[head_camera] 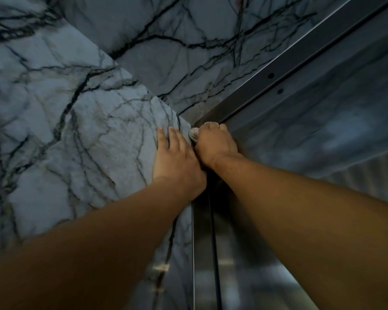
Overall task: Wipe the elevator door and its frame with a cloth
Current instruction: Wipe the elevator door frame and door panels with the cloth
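Right hand [215,146] clenches a pale, crumpled cloth [194,133] into the steel frame [251,101] corner; left hand [177,157] lies flat on veined marble [76,121].

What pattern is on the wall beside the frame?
Pale grey marble wall with dark branching veins; head view.

The right hand [215,144] fills the top corner of the frame [267,86], fist curled round a cloth [194,133], boxed in by the marble wall [76,130] on the left and the frame's top bar above. The left hand [177,157] lies flat on the marble edge, touching the right, closing that side. Open room runs right along the top bar and the door [323,135], and down the door face between the forearms.
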Demonstrator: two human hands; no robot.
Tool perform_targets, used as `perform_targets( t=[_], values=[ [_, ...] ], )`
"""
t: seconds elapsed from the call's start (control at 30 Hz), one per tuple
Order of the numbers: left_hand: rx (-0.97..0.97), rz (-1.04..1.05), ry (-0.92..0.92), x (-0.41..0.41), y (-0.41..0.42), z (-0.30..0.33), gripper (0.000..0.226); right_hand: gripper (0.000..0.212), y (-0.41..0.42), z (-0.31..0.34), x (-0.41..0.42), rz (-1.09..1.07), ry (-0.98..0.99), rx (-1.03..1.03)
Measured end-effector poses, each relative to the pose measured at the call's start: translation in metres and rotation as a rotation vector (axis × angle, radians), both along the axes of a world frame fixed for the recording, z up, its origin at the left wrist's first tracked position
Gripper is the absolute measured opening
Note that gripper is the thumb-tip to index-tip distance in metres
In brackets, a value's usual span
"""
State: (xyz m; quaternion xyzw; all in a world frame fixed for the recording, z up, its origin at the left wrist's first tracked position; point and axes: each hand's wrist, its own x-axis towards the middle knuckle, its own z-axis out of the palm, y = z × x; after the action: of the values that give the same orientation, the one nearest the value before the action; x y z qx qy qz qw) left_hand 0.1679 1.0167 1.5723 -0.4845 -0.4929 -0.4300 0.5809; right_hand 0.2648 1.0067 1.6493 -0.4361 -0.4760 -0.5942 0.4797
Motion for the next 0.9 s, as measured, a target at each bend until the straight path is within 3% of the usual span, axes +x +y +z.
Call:
perform_targets(
  t=[0.9],
  values=[
    [-0.129,-0.1,0.171,-0.006,-0.003,-0.119,0.073,0.042,-0.031,-0.128,-0.008,-0.165,-0.027,-0.254]
  ],
)
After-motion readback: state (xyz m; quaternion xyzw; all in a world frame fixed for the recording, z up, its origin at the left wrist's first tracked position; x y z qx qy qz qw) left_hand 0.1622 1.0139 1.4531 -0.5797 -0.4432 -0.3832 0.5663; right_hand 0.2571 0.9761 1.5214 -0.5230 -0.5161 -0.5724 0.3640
